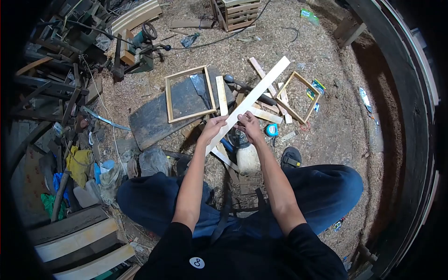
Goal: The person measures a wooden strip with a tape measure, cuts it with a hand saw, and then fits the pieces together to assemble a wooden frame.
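A long pale wooden strip slants from lower left to upper right in front of me. My left hand grips its lower part, fingers closed on it. Just to the right, my right hand is closed at the strip's other edge, with its fingertips against the wood. Beyond my hands, a rectangular wooden frame rests on a dark board. A smaller wooden frame lies to the right, near several loose wood pieces. A blue tape measure is close to my right hand.
A slatted wooden crate stands at the top. A machine with a handwheel is at the upper left. Scrap wood, a yellow cloth and bags fill the left side. A dark beam runs along the right. Sawdust covers the ground.
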A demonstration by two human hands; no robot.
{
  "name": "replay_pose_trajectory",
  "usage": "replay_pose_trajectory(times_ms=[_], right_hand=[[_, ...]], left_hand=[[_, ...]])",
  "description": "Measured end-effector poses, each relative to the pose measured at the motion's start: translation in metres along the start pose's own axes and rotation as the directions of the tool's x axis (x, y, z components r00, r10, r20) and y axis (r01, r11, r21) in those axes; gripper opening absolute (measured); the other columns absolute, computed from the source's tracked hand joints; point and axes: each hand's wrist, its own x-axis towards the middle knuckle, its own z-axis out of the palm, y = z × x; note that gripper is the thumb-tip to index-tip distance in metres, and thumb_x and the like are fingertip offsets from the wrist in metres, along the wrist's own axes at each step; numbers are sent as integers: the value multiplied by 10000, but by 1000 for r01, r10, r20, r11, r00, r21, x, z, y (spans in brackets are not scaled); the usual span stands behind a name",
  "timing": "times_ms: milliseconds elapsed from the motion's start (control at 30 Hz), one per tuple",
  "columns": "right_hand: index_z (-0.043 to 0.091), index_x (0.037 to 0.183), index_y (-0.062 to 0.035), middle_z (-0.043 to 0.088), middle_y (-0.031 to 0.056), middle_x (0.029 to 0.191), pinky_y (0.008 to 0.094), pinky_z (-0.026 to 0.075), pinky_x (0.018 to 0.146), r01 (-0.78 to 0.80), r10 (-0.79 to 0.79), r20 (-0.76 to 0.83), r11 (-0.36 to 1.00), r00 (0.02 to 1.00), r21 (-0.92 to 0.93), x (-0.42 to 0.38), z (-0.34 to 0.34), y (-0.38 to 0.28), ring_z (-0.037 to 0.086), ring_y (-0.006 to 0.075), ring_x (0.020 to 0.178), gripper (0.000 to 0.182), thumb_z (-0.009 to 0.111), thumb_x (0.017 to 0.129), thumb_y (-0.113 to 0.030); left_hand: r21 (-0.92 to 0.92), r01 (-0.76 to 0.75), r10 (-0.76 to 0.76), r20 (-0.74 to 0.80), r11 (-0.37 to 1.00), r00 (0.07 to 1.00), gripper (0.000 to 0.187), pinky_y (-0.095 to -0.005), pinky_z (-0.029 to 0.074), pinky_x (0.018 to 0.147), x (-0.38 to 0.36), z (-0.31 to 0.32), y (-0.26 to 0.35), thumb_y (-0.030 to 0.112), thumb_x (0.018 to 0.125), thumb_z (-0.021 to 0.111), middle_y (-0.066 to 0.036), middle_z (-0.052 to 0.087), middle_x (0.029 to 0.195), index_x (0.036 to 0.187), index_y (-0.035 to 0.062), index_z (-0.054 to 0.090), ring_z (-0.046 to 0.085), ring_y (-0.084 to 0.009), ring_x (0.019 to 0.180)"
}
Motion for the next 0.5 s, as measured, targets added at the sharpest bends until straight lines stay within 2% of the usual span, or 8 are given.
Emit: replay_pose_trajectory(times_ms=[67, 133, 233, 300, 500], right_hand=[[528, 1048, -36, 618, 47, 885, 329, 573, 731, -17, 17, 5, 1000, 1000, 14, 2, -2, 10, 627, 153, 827, 159, 565, 917, -119], [523, 1056, -36, 599, 41, 873, 337, 574, 741, 2, -2, 0, 999, 1000, 45, 5, -2, 15, 617, 150, 815, 163, 562, 919, -116], [519, 1071, -43, 585, 40, 870, 344, 572, 760, -6, 7, -4, 998, 1000, 70, -3, 0, 14, 607, 149, 813, 164, 550, 924, -109], [517, 1076, -46, 586, 41, 875, 345, 571, 767, 0, 0, 0, 996, 1000, 93, -3, -2, 13, 607, 150, 817, 165, 545, 925, -106], [497, 1112, -45, 587, 48, 886, 362, 570, 795, -9, 9, 1, 990, 1000, 144, 0, -8, 22, 606, 155, 821, 190, 528, 931, -95]], left_hand=[[-3, 74, -73, 28, 997, 997, 359, -231, 435, 800, -2, -2, 8, 110, 861, 557, -38, 645, 1012, 1202, 3, 590, 570, -95, 887], [-4, 60, -60, 34, 998, 998, 356, -237, 444, 771, 3, -7, 0, 128, 860, 568, -29, 652, 980, 1195, 8, 598, 574, -93, 834], [97, 102, -105, 21, 990, 994, 342, -240, 454, 746, 5, -7, -9, 143, 852, 589, -30, 660, 951, 1160, -4, 616, 582, -99, 797], [86, 56, -51, -58, 995, 997, 298, -237, 462, 730, 7, -4, -15, 141, 844, 605, -42, 668, 921, 1095, -16, 643, 596, -103, 786], [-41, -59, 55, -77, 997, 995, 235, -228, 464, 736, 12, 2, -30, 100, 835, 608, -61, 674, 914, 1028, -25, 660, 611, -107, 813]])
